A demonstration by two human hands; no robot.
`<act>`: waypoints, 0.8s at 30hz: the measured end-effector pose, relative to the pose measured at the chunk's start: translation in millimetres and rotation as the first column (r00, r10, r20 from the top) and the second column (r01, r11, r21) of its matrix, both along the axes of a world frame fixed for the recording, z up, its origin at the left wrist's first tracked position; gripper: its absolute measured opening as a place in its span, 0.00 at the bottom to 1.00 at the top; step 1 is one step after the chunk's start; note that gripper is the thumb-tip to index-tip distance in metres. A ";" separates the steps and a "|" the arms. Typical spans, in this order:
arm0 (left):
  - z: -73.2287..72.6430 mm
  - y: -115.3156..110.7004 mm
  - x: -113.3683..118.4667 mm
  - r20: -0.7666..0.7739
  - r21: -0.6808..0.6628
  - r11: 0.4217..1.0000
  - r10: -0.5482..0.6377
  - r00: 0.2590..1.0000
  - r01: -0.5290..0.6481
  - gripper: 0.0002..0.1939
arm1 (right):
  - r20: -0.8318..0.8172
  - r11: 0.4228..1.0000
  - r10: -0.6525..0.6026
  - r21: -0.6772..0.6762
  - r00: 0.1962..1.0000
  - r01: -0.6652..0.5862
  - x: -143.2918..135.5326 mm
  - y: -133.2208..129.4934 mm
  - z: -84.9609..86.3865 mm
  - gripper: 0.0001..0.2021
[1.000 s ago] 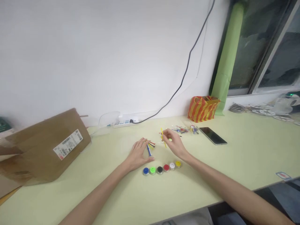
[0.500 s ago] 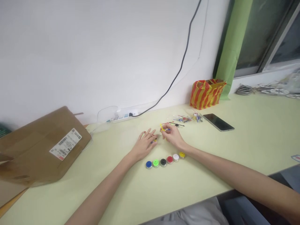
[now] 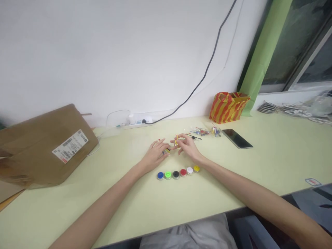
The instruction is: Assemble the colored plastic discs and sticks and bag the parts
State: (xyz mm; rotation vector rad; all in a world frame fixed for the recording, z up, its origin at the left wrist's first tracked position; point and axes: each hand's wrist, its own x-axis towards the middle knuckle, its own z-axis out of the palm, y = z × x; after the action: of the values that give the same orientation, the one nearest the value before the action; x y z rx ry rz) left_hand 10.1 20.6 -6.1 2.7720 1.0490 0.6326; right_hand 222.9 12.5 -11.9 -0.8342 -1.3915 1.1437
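Observation:
My right hand (image 3: 189,148) pinches a small, thin yellow plastic piece (image 3: 176,141) between thumb and fingertips, just above the table. Its fingertips are close to those of my left hand (image 3: 153,156). Palm down, my left hand lies with its fingers stretched and spread. Under and beside those fingers are small yellow and blue pieces (image 3: 166,151), partly hidden. Nearer me runs a row of small round pieces with clear lower parts, their tops blue (image 3: 160,175), green (image 3: 168,174), black (image 3: 176,174), red (image 3: 183,172), white (image 3: 190,170) and yellow (image 3: 196,168).
Behind my right hand lies a black arrow-like piece (image 3: 196,137), with bags of small coloured parts (image 3: 199,131) beyond. A phone (image 3: 237,138) and striped bag (image 3: 228,108) stand right. At left are a cardboard box (image 3: 46,145) and power strip (image 3: 137,123).
My right hand has come closer to my left, keeping its pinch on the yellow piece. The whole view has shifted slightly with my head.

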 end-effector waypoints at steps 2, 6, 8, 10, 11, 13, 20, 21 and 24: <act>2.5 -8.5 2.5 0.135 0.003 0.999 0.052 0.989 -0.053 0.16 | -0.036 0.999 0.034 -0.023 0.999 -0.035 -6.4 -0.8 4.8 0.17; 6.4 -25.2 5.5 0.357 -0.066 0.974 0.226 0.906 -0.217 0.14 | -0.016 0.995 0.098 -0.012 0.995 -0.098 -24.9 0.4 20.1 0.19; 7.6 -28.7 4.6 0.411 -0.072 0.962 0.269 0.871 -0.263 0.15 | -0.004 0.989 0.151 0.004 0.989 -0.151 -33.4 0.0 27.6 0.20; 7.7 -28.1 2.5 0.427 -0.037 0.961 0.262 0.865 -0.273 0.15 | 0.001 0.980 0.196 0.023 0.981 -0.196 -38.4 -1.6 31.9 0.20; 7.2 -26.8 1.3 0.422 -0.007 0.963 0.246 0.872 -0.269 0.13 | 0.008 0.977 0.209 0.027 0.978 -0.210 -39.1 -2.7 32.6 0.20; 5.6 -23.7 -0.5 0.383 0.072 0.968 0.196 0.903 -0.241 0.09 | 0.036 0.977 0.211 0.018 0.977 -0.212 -37.0 -5.2 31.2 0.20; 3.9 -18.3 -0.5 0.129 0.252 0.965 0.040 0.991 -0.072 0.13 | 0.152 0.946 0.325 -0.053 0.933 -0.321 -12.4 -4.7 26.4 0.17; 4.8 -17.0 -1.6 0.089 0.277 0.960 0.020 0.996 -0.044 0.13 | 0.164 0.938 0.348 -0.057 0.923 -0.343 -7.6 -2.6 27.5 0.16; 7.2 -11.2 -8.4 0.011 0.343 0.939 0.005 1.000 -0.008 0.13 | 0.176 0.933 0.360 -0.089 0.916 -0.350 7.9 4.9 29.6 0.17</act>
State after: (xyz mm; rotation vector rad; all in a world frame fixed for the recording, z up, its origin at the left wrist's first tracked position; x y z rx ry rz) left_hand 1.7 9.4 1.2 3.0527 1.0333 0.9088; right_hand 230.9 17.4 17.7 -0.7629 -1.7272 1.4137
